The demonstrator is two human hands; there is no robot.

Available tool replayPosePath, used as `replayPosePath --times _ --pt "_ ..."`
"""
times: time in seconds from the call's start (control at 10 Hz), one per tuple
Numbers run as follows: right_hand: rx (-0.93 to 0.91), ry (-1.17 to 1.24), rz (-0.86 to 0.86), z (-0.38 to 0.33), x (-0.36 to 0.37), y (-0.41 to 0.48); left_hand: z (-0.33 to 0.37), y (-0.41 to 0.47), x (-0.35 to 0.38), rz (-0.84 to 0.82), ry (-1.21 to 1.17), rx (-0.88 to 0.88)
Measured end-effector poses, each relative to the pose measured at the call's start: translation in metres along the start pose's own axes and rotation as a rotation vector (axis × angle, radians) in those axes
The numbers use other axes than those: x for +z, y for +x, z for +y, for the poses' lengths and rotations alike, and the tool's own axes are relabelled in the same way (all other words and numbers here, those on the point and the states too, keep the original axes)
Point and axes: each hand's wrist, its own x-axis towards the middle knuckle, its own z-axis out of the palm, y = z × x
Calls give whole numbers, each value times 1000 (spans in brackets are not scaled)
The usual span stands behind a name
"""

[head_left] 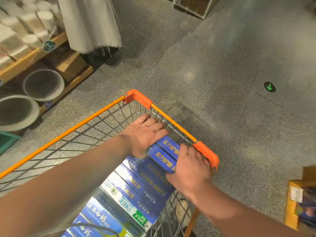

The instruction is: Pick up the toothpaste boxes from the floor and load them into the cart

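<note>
Blue toothpaste boxes (pixel 145 190) with gold and white lettering lie flat, side by side in a row running toward 1 o'clock along the right side of the cart (pixel 95 115), a wire basket with an orange rim. The top two boxes (pixel 164 156) rest on the row's 1 o'clock end, gripped by the left hand (pixel 145 134) and the right hand (pixel 189 170).

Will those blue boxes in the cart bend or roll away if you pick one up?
The blue boxes have flat sides and sharp edges, so they likely stay stiff and won't roll. They look light: the left hand and right hand hold two together. Glossy card may be slippery.
</note>
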Motion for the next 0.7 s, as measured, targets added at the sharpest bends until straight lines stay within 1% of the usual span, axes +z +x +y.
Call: replayPosePath --times 0.4,0.5,0.6,0.7 --pt "-27 -49 91 -2 16 -6 5 -14 6 152 -82 -1" --pt "-21 -69 106 -4 17 -6 6 -17 5 142 -105 -7" --pt "-12 -95 129 -7 15 -7 6 -21 1 168 -98 -24" --pt "-3 -127 113 -12 11 -9 7 -24 -3 136 -98 -10"
